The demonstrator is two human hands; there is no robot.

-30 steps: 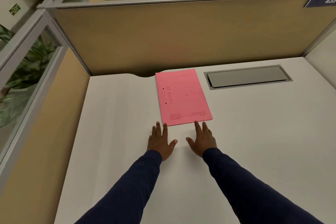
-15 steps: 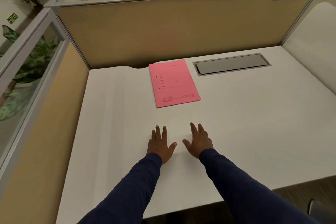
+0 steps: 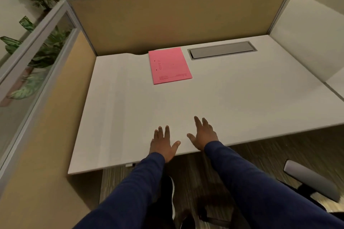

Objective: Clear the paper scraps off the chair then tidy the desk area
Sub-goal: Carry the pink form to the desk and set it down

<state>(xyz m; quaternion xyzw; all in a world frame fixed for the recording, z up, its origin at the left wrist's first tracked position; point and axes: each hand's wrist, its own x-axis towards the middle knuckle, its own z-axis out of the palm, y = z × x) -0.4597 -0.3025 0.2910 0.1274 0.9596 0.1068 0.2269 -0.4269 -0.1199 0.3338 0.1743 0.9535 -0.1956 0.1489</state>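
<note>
A pink folder (image 3: 169,65) lies flat on the white desk (image 3: 242,98), near the back partition. My left hand (image 3: 163,143) hovers palm down over the desk's front edge, fingers spread, holding nothing. My right hand (image 3: 202,134) is just beside it, also open and empty, over the desk near the front edge. Both hands are well short of the folder. A chair armrest (image 3: 310,180) shows at the lower right; the chair seat and any paper scraps are out of sight.
A grey cable hatch (image 3: 221,50) is set into the desk right of the folder. Tan partitions (image 3: 167,22) wall the desk at the back and left, a white divider (image 3: 307,33) at the right. Plants (image 3: 37,46) stand behind the left glass. Wood-look floor (image 3: 279,150) lies below.
Both hands have drawn back from the folder's near edge to the desk's front edge. The view has pulled away, so the floor and the chair armrest now show.
</note>
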